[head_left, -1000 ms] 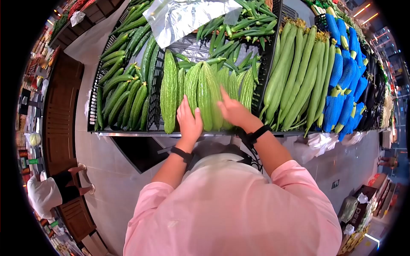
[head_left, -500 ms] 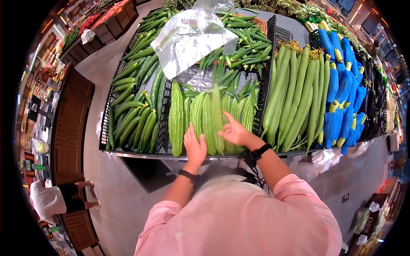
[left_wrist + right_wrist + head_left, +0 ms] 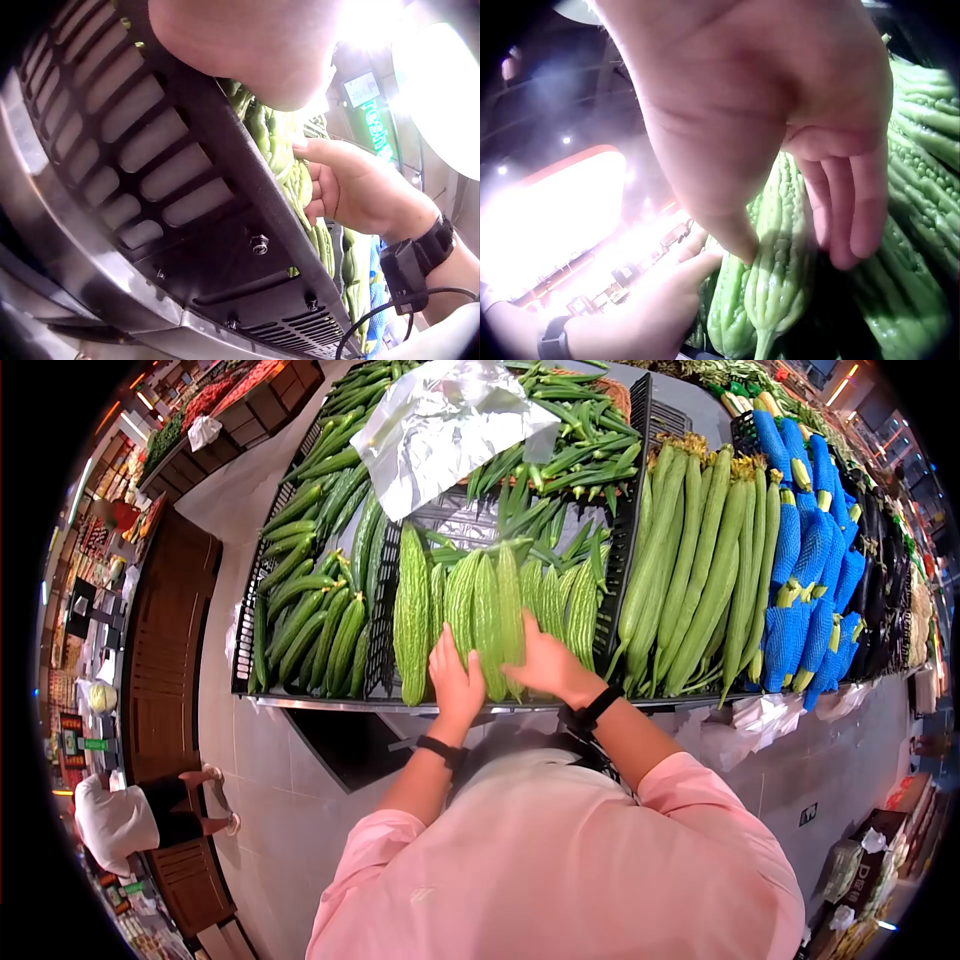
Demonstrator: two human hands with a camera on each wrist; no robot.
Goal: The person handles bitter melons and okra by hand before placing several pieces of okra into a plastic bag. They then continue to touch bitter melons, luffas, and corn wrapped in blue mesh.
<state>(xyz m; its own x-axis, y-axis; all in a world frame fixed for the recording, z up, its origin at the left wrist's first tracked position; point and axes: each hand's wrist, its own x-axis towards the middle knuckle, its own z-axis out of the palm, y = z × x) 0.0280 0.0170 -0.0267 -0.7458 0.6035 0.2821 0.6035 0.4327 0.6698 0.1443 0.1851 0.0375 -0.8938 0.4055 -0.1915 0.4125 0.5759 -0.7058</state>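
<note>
The right hand [image 3: 552, 665] was pinching a bitter melon [image 3: 784, 247], with its thumb on one side and its fingers on the other. The melon was long and light green, and it looked shiny. Long ridges ran down it, and lots of little bumps sat on its skin. Near the end it got thin, and a short pale stem [image 3: 763, 345] stuck out there. The far end looked a bit blurry from above.

The melon was in a row of other bitter melons [image 3: 583, 610], at the front of a black crate [image 3: 187, 255]. It was right up against the next melon [image 3: 731, 319].

The left hand [image 3: 457, 680] had its fingers out straight and touched the melons on the left. The two hands were apart. Dark green cucumbers [image 3: 300, 645] lay to the left, and thin okra [image 3: 590, 445] lay farther back.
</note>
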